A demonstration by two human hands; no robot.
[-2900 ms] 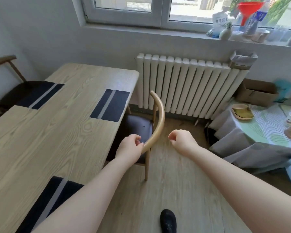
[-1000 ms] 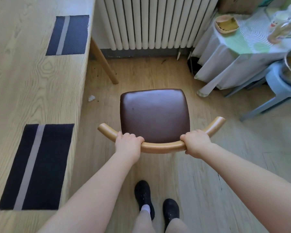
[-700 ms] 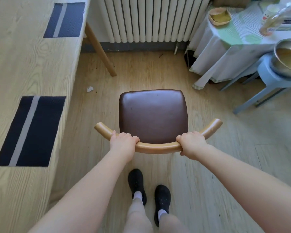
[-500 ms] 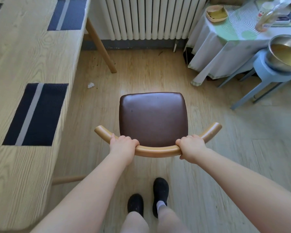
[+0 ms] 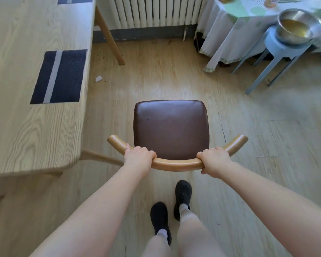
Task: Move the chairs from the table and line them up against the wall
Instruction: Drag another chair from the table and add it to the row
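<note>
A wooden chair with a square, glossy dark-brown leather seat (image 5: 170, 129) and a curved pale-wood backrest rail stands on the light plank floor (image 5: 258, 138), clear of the long pale oak dining table (image 5: 26, 127) at its left. The left hand (image 5: 138, 160) and right hand (image 5: 214, 162) are each wrapped closed around the rail, one toward either end, with the seat facing the white ribbed radiator (image 5: 156, 12).
</note>
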